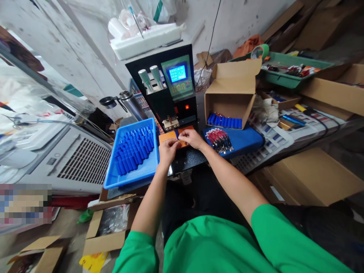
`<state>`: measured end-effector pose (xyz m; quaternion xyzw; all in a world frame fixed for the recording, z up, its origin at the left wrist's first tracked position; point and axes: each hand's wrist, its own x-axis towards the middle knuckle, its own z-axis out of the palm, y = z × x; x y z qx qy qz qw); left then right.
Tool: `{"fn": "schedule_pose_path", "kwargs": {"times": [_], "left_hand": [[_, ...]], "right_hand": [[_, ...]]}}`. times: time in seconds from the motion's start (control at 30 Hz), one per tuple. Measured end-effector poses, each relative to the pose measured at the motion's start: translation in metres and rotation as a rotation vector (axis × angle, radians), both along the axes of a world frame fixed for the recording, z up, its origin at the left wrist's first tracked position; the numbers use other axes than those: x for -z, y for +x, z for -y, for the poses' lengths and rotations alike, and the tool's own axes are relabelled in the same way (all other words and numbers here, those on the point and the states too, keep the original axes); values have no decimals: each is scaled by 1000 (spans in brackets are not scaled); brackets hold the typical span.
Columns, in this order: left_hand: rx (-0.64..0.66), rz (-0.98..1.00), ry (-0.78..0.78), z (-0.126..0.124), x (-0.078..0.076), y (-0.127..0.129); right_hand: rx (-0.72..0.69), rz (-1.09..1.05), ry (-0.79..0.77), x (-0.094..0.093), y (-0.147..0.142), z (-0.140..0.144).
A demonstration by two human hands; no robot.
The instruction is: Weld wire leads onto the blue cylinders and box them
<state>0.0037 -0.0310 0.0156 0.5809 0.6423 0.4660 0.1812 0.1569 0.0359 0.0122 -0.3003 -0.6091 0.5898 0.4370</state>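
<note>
My left hand [168, 149] and my right hand [191, 138] meet over an orange block [167, 135] in front of a black spot welder [153, 106]. Between the fingertips and the welder's electrodes [170, 122] shows a small part of a blue battery cell [176, 133]. The fingers of my right hand are pinched at this cell. Those of my left hand are closed just beside it, and what they pinch is too small to tell. A lit blue screen [178, 73] glows on the welder.
Left of the welder, a blue tray [131, 181] holds rows of blue cells. On the right, red and black wire leads [218, 139] lie on a blue surface [250, 141], before an open cardboard box [230, 85] with more cells. A steel flask [132, 105] stands behind the tray.
</note>
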Motion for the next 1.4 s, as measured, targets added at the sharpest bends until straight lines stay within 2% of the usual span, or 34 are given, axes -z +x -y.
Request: {"fn": "schedule_pose_path", "kwargs": {"times": [0.13,0.27,0.4,0.47,0.6,0.83,0.93,1.13,1.23,1.4], "left_hand": [[36,-62,-23,-3,-8,3],[52,-62,17,-1,-2,1],[39,-118,180,2,10,-4],[104,-183,220,1,13,-5],[269,-269,197,-9,16,-4],[243,-99,145,-17,28,-2],[197,9,120,-15,24,0],[45,82,24,-12,1,8],[30,51,32,-13,-5,7],[48,55,62,-17,-5,4]], "right_hand": [[43,59,109,4,-5,1],[69,41,110,4,-6,2],[82,-51,-13,2,-2,1],[74,-104,-92,2,0,0],[92,-195,-160,0,3,0],[116,-300,-232,0,1,-4],[120,-309,-240,2,0,-6],[135,-294,-254,3,-1,-7],[134,-285,-259,3,-1,-8],[158,-269,-262,2,-2,-9]]}}
